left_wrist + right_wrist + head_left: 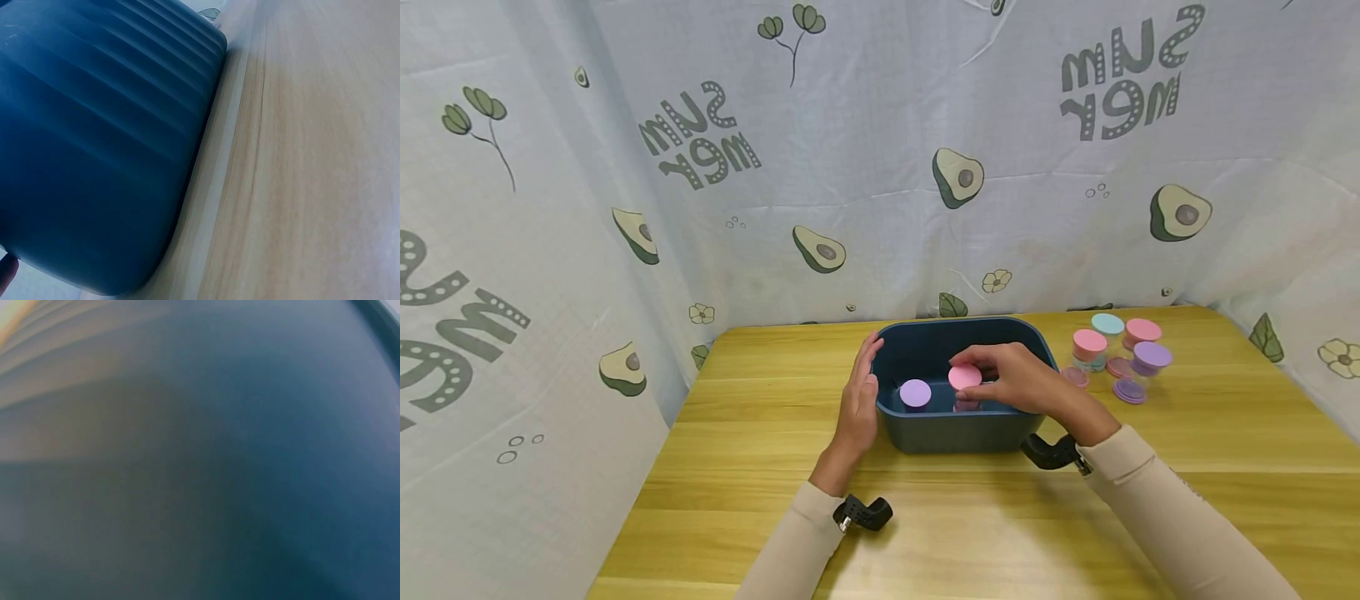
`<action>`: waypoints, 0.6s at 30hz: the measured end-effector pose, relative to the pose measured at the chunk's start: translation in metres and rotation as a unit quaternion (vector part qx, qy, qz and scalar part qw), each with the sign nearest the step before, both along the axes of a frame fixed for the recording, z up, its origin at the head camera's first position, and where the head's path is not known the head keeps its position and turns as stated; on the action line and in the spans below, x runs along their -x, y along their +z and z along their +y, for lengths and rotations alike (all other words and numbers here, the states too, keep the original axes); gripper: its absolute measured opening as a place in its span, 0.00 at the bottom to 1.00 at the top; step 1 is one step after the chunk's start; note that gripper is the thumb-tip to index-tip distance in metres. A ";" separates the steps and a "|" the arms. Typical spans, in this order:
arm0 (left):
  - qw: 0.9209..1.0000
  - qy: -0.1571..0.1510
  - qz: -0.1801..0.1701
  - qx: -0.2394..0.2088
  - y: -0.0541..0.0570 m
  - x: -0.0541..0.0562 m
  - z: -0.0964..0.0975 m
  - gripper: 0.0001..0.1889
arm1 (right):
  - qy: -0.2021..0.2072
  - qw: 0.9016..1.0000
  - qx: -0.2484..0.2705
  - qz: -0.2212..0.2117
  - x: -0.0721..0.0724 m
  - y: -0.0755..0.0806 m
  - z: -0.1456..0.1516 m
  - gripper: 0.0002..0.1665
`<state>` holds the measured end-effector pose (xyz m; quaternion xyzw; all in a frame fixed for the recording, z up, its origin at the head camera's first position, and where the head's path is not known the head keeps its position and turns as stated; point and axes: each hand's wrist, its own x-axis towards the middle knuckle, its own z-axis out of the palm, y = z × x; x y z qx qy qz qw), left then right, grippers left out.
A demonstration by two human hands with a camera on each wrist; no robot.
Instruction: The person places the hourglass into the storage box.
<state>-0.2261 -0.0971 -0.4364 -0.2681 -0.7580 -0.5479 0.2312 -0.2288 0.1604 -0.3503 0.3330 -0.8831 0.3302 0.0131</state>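
Note:
A dark blue bin (966, 435) with rounded corners stands on the wooden table. Over its inside, my right hand (1011, 377) pinches a small jar with a pink lid (965, 377) between thumb and fingers. To the left of that jar, a purple-lidded jar (915, 393) is inside the bin. My left hand (859, 408) lies along the bin's left wall with its fingers straight. In the left wrist view the ribbed bin wall (106, 144) fills the left half, with one fingertip at the lower corner. The right wrist view holds only blurred bin wall (187, 456).
Right of the bin stands a group of small clear jars: a blue-lidded one (1107, 325), a purple-lidded one (1152, 358) and two pink-lidded ones (1089, 343). The wooden table (760, 400) ends at a printed curtain (887, 150) behind and at the left.

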 end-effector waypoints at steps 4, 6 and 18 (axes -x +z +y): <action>1.000 0.005 0.000 0.004 0.000 -0.001 0.000 0.26 | 0.001 1.000 -0.010 -0.006 0.001 -0.001 -0.001 0.22; 1.000 0.005 0.000 0.004 0.000 -0.001 0.000 0.26 | 0.004 1.000 -0.014 -0.011 0.001 0.000 -0.001 0.22; 1.000 0.006 -0.004 0.008 0.000 -0.001 0.000 0.26 | 0.029 0.998 -0.027 -0.052 0.004 0.000 -0.002 0.21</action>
